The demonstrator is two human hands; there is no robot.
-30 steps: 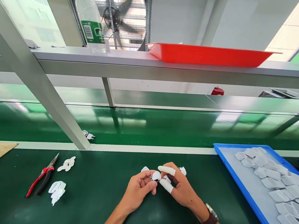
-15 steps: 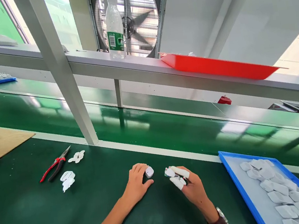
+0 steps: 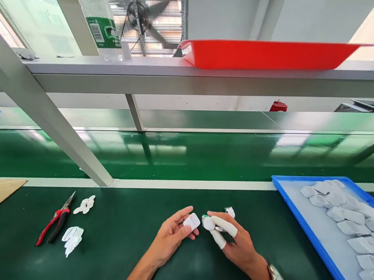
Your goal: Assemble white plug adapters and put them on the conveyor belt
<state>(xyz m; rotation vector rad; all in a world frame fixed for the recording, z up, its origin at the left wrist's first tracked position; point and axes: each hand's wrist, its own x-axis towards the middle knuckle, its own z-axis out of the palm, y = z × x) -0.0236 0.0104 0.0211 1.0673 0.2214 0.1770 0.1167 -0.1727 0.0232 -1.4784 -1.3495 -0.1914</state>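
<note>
My left hand [image 3: 171, 238] pinches a small white plastic shell [image 3: 192, 222] between thumb and fingers, just above the dark green mat. My right hand [image 3: 234, 243], with white finger cots on thumb and forefinger, grips a small part with a green inside [image 3: 206, 222] right beside the shell. The two parts are a finger's width apart. Another small white piece [image 3: 230, 212] lies on the mat behind my right fingers.
A blue tray [image 3: 300, 230] with several white shells stands at the right. Red-handled pliers [image 3: 55, 219] and white scraps [image 3: 71, 237] lie at the left. Beyond runs a green conveyor belt [image 3: 192, 153], with a metal post [image 3: 53, 126], a red tray [image 3: 266, 57] and a bottle [image 3: 100, 22] on the shelf.
My left hand lifted the white shell off the mat and brought it toward my right hand. The view tilted up slightly and shifted.
</note>
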